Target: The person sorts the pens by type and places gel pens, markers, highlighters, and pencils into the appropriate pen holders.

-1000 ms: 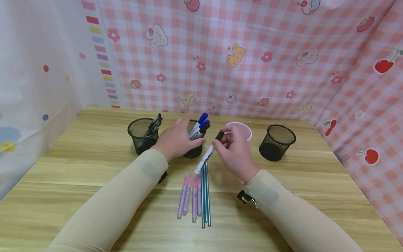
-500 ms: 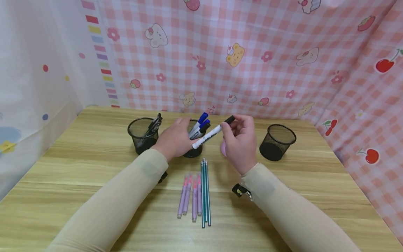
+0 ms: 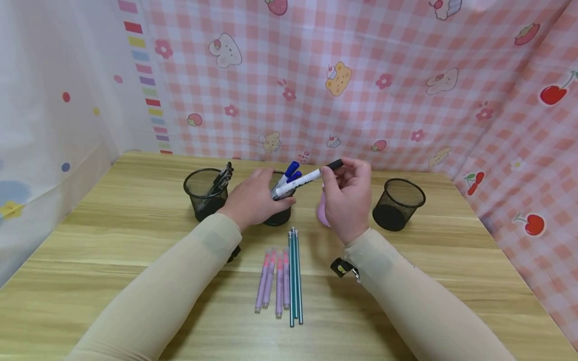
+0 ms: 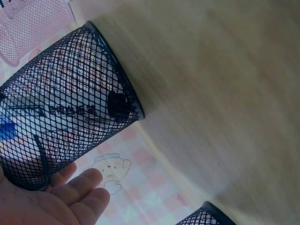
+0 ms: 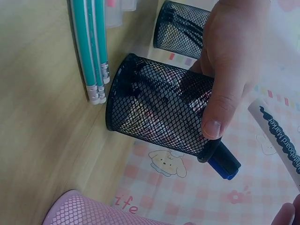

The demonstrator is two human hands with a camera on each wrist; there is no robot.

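Head view shows you that your right hand (image 3: 347, 198) pinches the marker (image 3: 298, 184) at its black cap (image 3: 335, 164), while your left hand (image 3: 253, 198) grasps the middle cup (image 3: 277, 219) near the rim. From your right fingers the marker reaches out to the left, and its long axis slopes down that way, more level than upright. Its free end is nearer to the left thumb; in the right wrist view this end is above the level of the cup's mouth, apart from the rim. Whether it is exactly over the opening, I cannot tell. The angle between marker and mouth seems to matter most, since blue-capped markers (image 3: 292, 168) already take part of the opening. On the left, your own hand and the left cup (image 3: 207, 205) limit the room; the pink cup (image 3: 323, 215) is partly hidden behind your right hand. Above the mouth there is open air before the curtain (image 3: 361, 110).
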